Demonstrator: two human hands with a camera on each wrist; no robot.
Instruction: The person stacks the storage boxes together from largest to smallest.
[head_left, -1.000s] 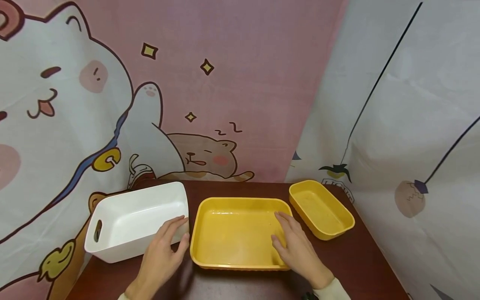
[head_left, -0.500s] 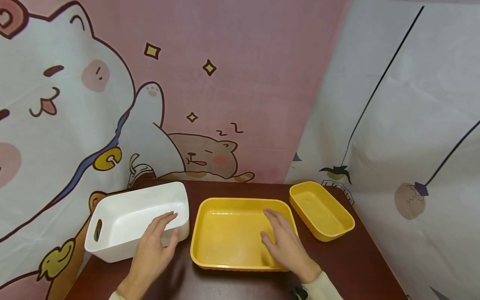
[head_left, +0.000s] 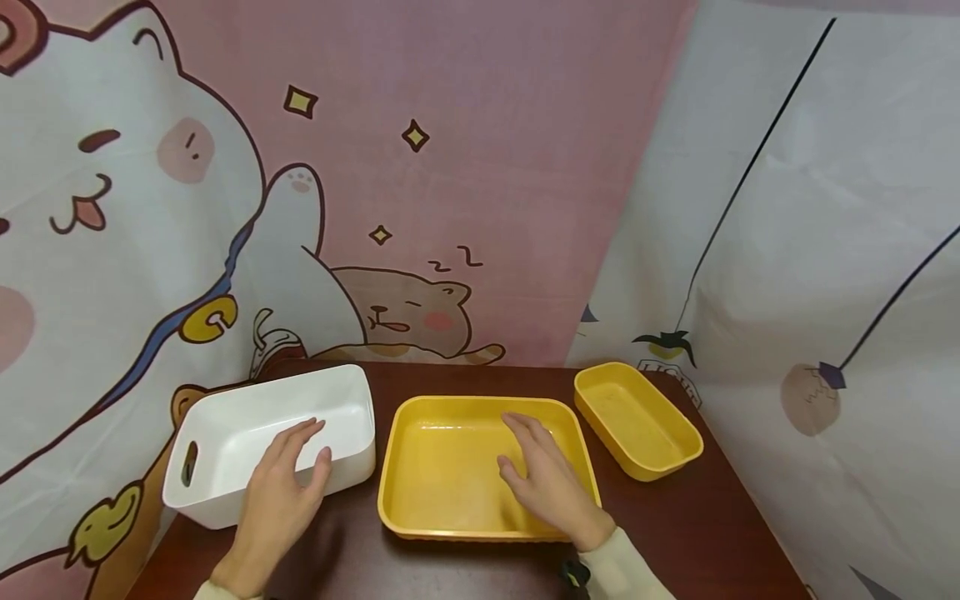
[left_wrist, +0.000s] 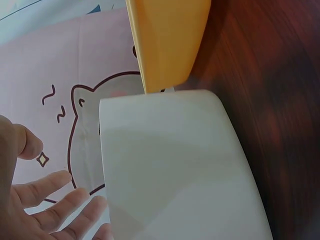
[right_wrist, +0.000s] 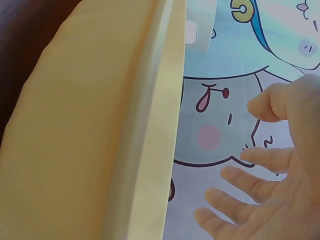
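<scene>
My left hand (head_left: 277, 500) hovers over the near right part of a white plastic bin (head_left: 217, 500), fingers loosely spread and holding nothing. In the left wrist view its fingers stand beside the bin's pale wall (left_wrist: 170, 165). My right hand (head_left: 551, 483) is above the right half of a large yellow tray (head_left: 442, 475), thumb and fingers apart with nothing between them. The right wrist view shows that hand (right_wrist: 270, 175) separated from the tray's side wall (right_wrist: 75, 130). Inside, the tray holds nothing visible.
A smaller yellow tray (head_left: 637, 421) lies slanted at the back right of the dark red-brown table (head_left: 697, 525). A pink cartoon curtain (head_left: 480, 167) hangs behind the table, and a white curtain (head_left: 847, 250) runs along the right side.
Both hands have moved left: the left from beside the white bin's right end to over its near side, the right from the large tray's right rim inward. The containers stay put.
</scene>
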